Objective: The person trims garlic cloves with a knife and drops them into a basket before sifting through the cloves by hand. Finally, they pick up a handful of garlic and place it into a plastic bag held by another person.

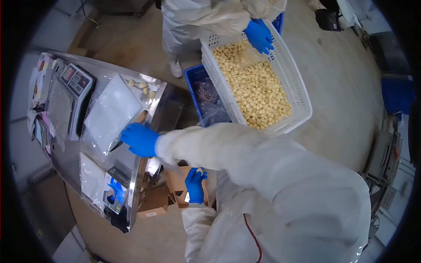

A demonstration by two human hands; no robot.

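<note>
My right hand (141,139) reaches across to the steel table's edge. Its fingers are closed over what looks like a knife, with a dark blade tip (116,146) and a brown handle (141,116) showing on either side. Lower down, my left hand (196,184) pinches a small pale yellow piece (199,171) between its fingertips. Beside the right hand lies a white sheet or board (113,111) under clear plastic. Several similar pale pieces (144,86) rest at the table corner.
A white crate (302,94) full of pale pieces stands ahead, with a co-worker's gloved hand (259,37) over it. Next to it is a blue crate (193,87) with plastic bags. The table (66,168) bears a scale (79,83) and glove box (115,190). Cardboard boxes (153,201) sit below.
</note>
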